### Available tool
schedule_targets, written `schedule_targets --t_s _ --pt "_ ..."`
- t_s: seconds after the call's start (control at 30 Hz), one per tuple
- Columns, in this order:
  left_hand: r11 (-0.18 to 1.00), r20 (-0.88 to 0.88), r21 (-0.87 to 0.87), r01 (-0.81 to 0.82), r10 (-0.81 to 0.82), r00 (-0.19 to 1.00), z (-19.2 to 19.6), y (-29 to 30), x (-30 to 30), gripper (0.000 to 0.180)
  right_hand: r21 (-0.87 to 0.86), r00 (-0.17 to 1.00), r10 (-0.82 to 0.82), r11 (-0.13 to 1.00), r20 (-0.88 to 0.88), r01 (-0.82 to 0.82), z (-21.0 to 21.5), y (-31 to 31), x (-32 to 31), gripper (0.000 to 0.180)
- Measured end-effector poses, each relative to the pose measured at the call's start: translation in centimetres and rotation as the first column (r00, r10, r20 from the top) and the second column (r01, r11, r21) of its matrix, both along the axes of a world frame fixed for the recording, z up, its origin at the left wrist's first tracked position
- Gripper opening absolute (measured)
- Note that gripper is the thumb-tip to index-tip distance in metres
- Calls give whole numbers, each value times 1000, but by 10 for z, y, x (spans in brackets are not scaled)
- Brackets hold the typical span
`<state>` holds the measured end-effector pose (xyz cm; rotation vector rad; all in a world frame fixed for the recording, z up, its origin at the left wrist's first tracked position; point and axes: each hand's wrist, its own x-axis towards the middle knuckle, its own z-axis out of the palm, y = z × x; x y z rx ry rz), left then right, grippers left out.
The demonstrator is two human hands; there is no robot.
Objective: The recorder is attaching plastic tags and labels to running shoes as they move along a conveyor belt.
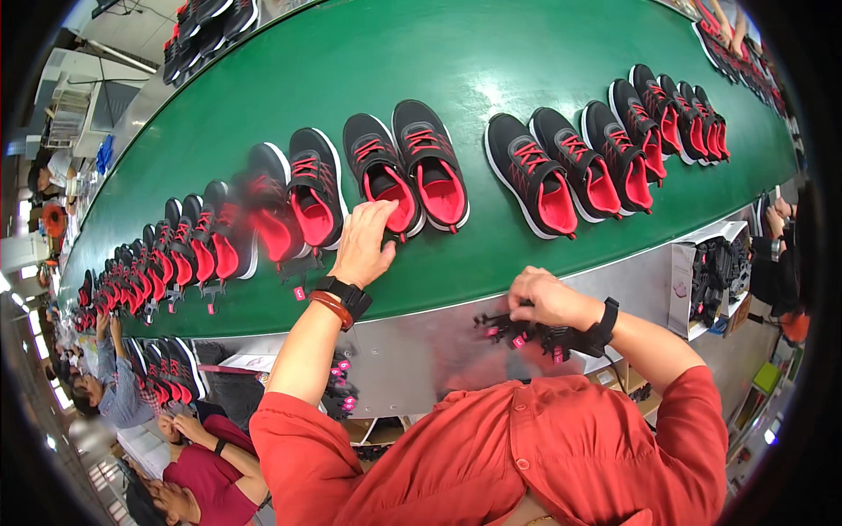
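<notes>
My left hand [367, 241] is at the heel of a black sneaker [372, 145] with red laces and a red lining. Its fingers reach into the shoe's opening, with the thumb outside the heel. Right beside that shoe lies another matching sneaker [427, 149], toe pointing away. My right hand [548, 298] is closed, fingers curled and thumb pressed to them, over the near edge of the green belt; anything in its grip is hidden. Just below it are several black plastic shoe hangers [498, 330] with pink tags, partly covered by the hand and wrist.
Rows of matching sneakers [614, 149] stand on the green conveyor belt [526, 53] to both sides. A white box [693, 272] of black hangers sits at right. More tagged hangers [339, 386] hang below the belt's metal edge. Co-workers [210, 473] are at left.
</notes>
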<state>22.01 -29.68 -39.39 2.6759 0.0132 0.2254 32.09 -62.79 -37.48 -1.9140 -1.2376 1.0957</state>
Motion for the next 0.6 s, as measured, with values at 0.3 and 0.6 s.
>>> schedule_targets --t_s 0.3,0.6 --pt "1000 34 1 -2 2 999 -22 2 -12 25 -239 590 -457 879 -665 412 3 109 -14 45" --pt "999 -61 8 35 -34 998 -39 8 -14 13 -304 344 -489 829 -801 469 -22 130 -73 48"
